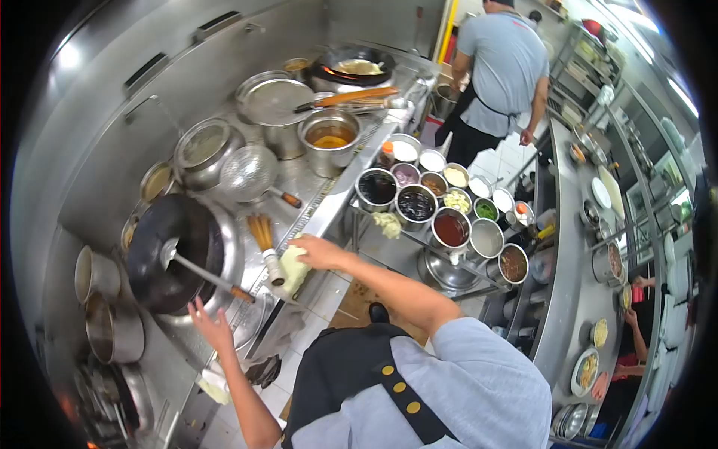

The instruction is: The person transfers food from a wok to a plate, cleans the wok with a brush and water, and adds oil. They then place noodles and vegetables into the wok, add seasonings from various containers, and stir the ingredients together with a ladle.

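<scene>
My left hand (213,329) is held at the near rim of a black wok (179,217), its fingers spread and nothing in them. In the wok rests a metal ladle (198,269) whose wooden handle end pokes out over the rim, close to my fingertips. At the counter's front edge, my right hand (320,253) grips a pale green cloth (294,271). Just left of the cloth lies a bamboo brush (263,243) with a pale bound handle. Behind it a perforated skimmer (249,173) sits on the steel counter.
Sauce and ingredient pots (452,228) stand on a rack to my right. Steel pots (329,142) and a second wok (355,66) with flame beneath occupy the far counter. A co-worker (501,71) stands beyond. Plated food (585,372) lies along the right-hand counter (568,299).
</scene>
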Available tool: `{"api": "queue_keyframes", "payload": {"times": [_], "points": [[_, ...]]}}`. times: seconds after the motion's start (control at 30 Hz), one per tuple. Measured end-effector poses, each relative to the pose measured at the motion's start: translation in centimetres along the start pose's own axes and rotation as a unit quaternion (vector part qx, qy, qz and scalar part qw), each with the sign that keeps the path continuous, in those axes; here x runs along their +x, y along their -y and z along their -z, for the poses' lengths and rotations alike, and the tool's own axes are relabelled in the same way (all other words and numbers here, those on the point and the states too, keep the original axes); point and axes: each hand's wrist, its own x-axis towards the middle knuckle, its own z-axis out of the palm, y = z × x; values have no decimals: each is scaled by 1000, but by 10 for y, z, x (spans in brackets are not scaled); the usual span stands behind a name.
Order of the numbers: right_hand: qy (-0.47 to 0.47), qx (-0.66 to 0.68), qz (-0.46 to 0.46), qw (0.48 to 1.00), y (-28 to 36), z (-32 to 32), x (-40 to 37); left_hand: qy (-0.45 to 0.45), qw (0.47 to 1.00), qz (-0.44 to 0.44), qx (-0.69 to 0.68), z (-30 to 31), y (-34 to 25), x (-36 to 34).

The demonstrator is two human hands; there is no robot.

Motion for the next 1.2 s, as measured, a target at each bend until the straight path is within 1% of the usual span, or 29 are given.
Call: {"api": "queue_keyframes", "payload": {"times": [0.03,0.07,0.1,0.13,0.17,0.2,0.23,0.27,0.3,0.33,0.37,0.4,0.47,0.5,0.57,0.6,0.67,0.7,0.77,0.8,0.83,0.9,0.93,0.97,1.03,1.07,1.1,1.13,1.2], "points": [[-75,4,17,997,-46,14,-18,-13,1000,8,8,5,-9,-9],[-125,12,-17,992,-73,43,-43,-27,999,16,17,9,-18,-20],[-148,42,-91,984,-103,73,-66,-47,998,21,24,12,-22,-34],[-165,20,-160,973,-121,109,-88,-71,997,28,32,14,-22,-50],[-213,-19,-240,947,-173,125,-103,-83,993,51,59,14,-13,-67],[-231,-104,-272,928,-208,150,-117,-96,989,76,87,12,-3,-84],[-257,-139,-291,911,-237,176,-127,-106,986,91,94,11,-2,-102],[-298,-147,-292,897,-244,200,-132,-116,982,105,101,10,-3,-120],[-306,-172,-281,893,-278,212,-130,-117,982,104,109,7,-2,-136],[-335,-167,-254,892,-302,223,-123,-85,978,163,101,3,1,-152],[-301,-169,-277,897,-292,240,-112,-55,969,224,92,0,0,-168],[-281,-161,-251,912,-310,244,-97,-59,967,227,101,-3,-4,-183],[-233,-153,-217,935,-376,237,-62,28,973,174,148,-4,-14,-210],[-227,-145,-210,940,-387,236,-49,22,971,179,159,-2,-19,-224],[-97,-228,-252,935,-401,235,-23,115,964,223,91,0,-31,-251],[-64,-256,-253,931,-405,232,-18,106,962,230,100,3,-38,-264],[-48,-264,-265,926,-426,219,-12,227,917,302,128,14,-48,-292],[-48,-264,-267,925,-435,215,-9,221,915,310,134,20,-49,-304],[-23,-262,-268,927,-436,219,-7,306,862,363,176,26,-35,-340],[-10,-286,-232,930,-439,223,-6,336,841,384,178,28,-33,-349],[-8,-286,-230,930,-436,227,-6,361,825,401,170,31,-31,-356],[-30,-246,-206,947,-428,239,-5,397,799,430,138,33,-27,-369],[-78,-213,-205,952,-427,238,-7,409,790,440,120,32,-24,-373],[-76,-217,-204,952,-426,238,-13,420,784,446,101,32,-21,-377],[-159,-68,-213,962,-420,242,-23,440,777,445,65,27,-9,-376],[-161,-73,-211,962,-415,246,-26,448,778,438,45,22,-1,-374],[-217,123,-279,927,-405,251,-30,456,779,430,25,15,8,-370],[-261,313,-333,850,-394,254,-34,463,783,416,3,8,19,-365],[-313,452,-291,783,-361,255,-29,467,799,378,-37,-5,43,-355]]}}
